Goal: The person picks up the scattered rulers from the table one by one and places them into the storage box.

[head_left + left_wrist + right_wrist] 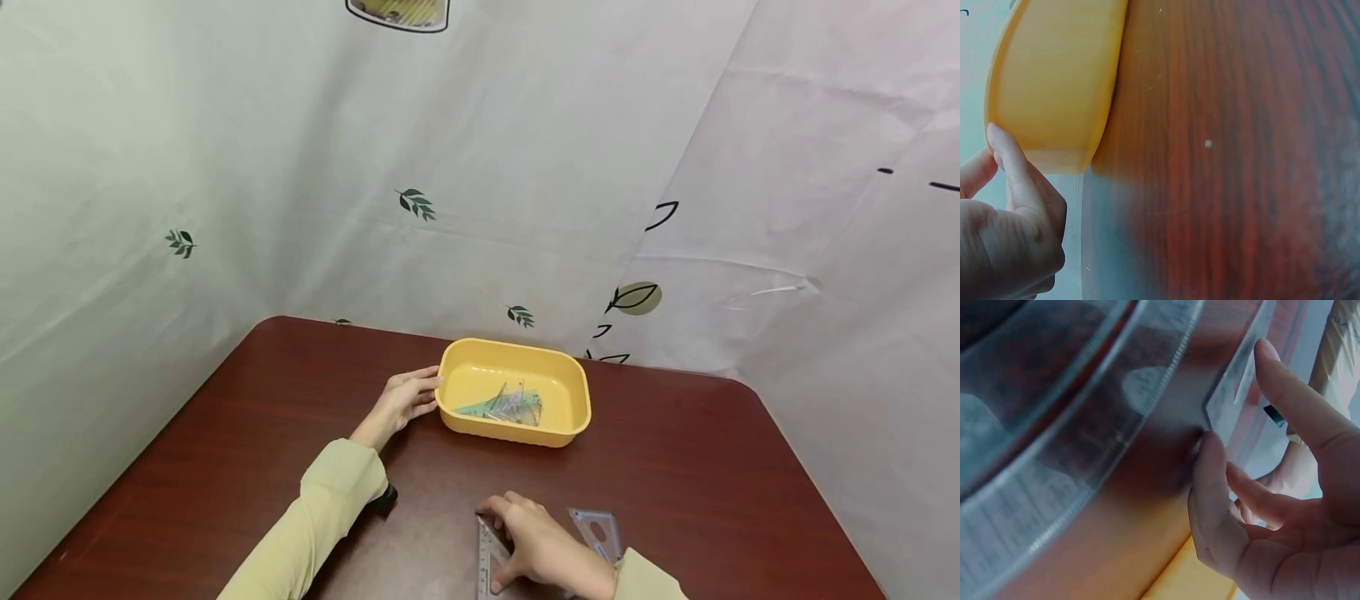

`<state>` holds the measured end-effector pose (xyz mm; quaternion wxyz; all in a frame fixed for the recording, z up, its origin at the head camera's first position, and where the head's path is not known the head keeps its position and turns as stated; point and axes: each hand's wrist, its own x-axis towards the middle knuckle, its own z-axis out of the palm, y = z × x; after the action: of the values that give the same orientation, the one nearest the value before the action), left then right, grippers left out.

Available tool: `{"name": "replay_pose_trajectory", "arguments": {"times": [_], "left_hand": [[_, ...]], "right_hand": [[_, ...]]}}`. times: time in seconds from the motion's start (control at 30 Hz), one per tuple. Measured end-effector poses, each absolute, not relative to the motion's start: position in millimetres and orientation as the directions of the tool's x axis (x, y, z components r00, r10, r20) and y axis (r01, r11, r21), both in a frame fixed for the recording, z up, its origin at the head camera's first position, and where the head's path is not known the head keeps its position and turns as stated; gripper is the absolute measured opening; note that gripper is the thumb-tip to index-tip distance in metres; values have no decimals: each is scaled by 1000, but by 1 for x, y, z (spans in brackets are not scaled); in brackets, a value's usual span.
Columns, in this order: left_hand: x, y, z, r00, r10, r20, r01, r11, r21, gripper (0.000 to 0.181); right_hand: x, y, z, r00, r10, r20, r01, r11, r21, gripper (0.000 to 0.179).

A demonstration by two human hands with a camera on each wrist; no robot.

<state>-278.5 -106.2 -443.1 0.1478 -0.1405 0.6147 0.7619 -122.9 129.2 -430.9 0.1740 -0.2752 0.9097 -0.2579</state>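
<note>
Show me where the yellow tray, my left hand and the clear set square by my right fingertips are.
Yellow tray (pixel 557 402): head view, on its bare floor.
Left hand (pixel 405 399): head view, on its back.
Clear set square (pixel 483 552): head view, on its ruled left strip.

Sheet-lined booth — leaf-printed hangings (pixel 487 167), reddish-brown table (pixel 690 475)

Smooth plastic tray (pixel 487 375); glossy wood-grain table (pixel 690 483)

A person's left sleeve (pixel 285 546) is pale yellow, long and softly creased, ending in a broad, loose cuff (pixel 343 479); a small black block (pixel 386 500) shows beside it. The right sleeve (pixel 647 578) is pale yellow too. Left hand (pixel 403 398) and right hand (pixel 538 542): bare.
</note>
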Motion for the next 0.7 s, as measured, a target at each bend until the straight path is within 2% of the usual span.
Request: {"name": "replay_pose_trajectory", "arguments": {"times": [0.2, 0.37, 0.7], "left_hand": [[-278, -106, -444, -916, 49, -399, -400, -198, 895, 47], [-277, -106, -443, -917, 58, -394, -397, -192, 897, 47], [-275, -107, -442, -917, 61, -395, -399, -194, 896, 48]], "right_hand": [[-122, 127, -433, -789, -593, -161, -452, 738, -502, 76], [-124, 125, -432, -780, -596, -190, -456, 749, -480, 67], [-125, 123, -432, -785, -588, -193, -439, 749, -497, 69]]}}
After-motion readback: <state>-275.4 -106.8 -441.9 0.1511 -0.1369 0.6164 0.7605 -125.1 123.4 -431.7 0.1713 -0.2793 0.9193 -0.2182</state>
